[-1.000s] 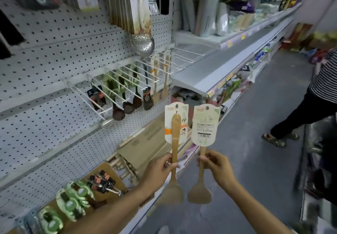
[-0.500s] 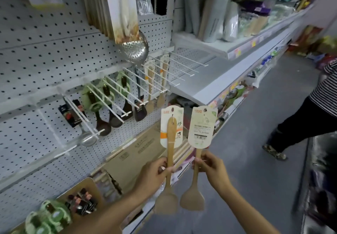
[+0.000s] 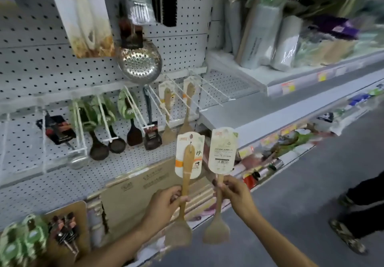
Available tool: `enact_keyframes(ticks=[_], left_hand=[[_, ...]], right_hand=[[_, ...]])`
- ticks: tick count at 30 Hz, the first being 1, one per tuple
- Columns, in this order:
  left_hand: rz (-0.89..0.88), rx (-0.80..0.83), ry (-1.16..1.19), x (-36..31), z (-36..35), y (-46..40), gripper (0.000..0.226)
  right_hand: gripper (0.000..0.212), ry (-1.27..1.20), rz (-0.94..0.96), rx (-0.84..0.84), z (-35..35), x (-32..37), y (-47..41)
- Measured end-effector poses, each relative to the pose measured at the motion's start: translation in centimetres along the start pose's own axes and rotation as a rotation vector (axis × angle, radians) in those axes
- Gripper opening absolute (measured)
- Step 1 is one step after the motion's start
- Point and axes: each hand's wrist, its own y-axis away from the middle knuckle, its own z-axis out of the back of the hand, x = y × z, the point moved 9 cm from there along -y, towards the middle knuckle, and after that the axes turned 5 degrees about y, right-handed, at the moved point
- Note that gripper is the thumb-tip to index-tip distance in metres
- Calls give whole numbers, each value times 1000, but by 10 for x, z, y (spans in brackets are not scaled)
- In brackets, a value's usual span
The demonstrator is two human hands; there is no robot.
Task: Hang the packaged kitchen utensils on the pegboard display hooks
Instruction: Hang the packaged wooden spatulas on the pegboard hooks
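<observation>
While two packaged wooden spatulas are still held in the air, the hanging cannot be counted as finished. The left spatula [image 3: 188, 180] is gripped by the left hand [image 3: 166, 201], whose fingers and thumb are curled round the handle just below its header card; the card faces the camera with its printed front. The right spatula [image 3: 220, 185] is pinched at the handle by the right hand [image 3: 235, 194], fingers closed on the wood below a card [image 3: 222, 149] turned to show its barcode side. Both blades hang downward and both cards stand upward, the two items just beside each other without clearly touching.

Places are given relative to the row of white wire hooks [image 3: 164, 102] that juts from the pegboard [image 3: 41, 63]. Both held spatulas are below that row and nearer the camera, well apart from any hook tip. On the row itself, two like wooden spatulas [image 3: 167, 108] are already hung toward its right end, and dark ladles and turners [image 3: 116, 129] are hung further left. Above the row a perforated metal skimmer [image 3: 139, 63] is hung. To the right of the hung wooden spatulas, several hooks [image 3: 209, 89] appear bare.

It is judged that part of the stocking has been done and that at least these two pieces remain. Each card's hole has yet to be raised to hook height and threaded over a hook tip, probably beside the matching spatulas.
</observation>
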Motion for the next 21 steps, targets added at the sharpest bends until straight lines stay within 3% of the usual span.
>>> enact_keyframes(ticks=[7, 21], left_hand=[[66, -149, 41, -9, -25, -25, 3], [18, -137, -33, -2, -12, -93, 15]], right_hand=[[12, 10, 1, 104, 43, -4, -62], [15, -30, -55, 134, 37, -10, -154]])
